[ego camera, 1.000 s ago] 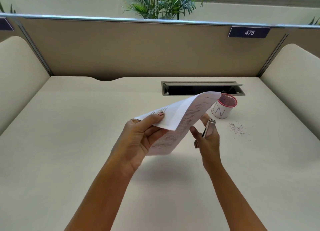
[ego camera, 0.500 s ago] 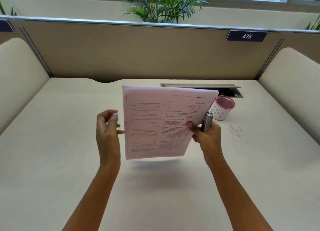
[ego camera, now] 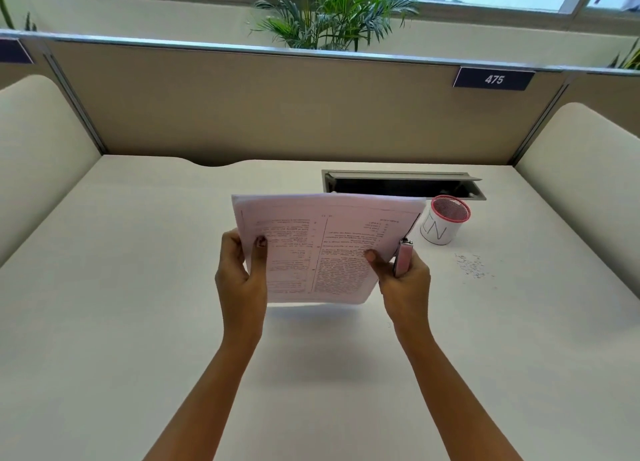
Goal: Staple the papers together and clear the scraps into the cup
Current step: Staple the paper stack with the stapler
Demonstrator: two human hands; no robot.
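Note:
I hold a sheaf of printed papers (ego camera: 325, 246) upright above the desk, text side toward me. My left hand (ego camera: 242, 273) grips the sheaf's left edge, thumb on the front. My right hand (ego camera: 403, 280) pinches the right edge with its thumb and also holds a small pink stapler (ego camera: 403, 258) against the palm. A white cup (ego camera: 441, 223) with a pink mesh rim stands behind and to the right of the papers. Small paper scraps (ego camera: 472, 265) lie scattered on the desk in front of the cup.
The pale desk (ego camera: 138, 287) is bounded by a tan partition at the back and cream side panels. An open cable tray slot (ego camera: 401, 185) sits in the desk just behind the papers and cup.
The papers turned from tilted to upright facing me. My left hand let go of them, then took hold of their left edge again. My right hand kept the stapler and the right edge.

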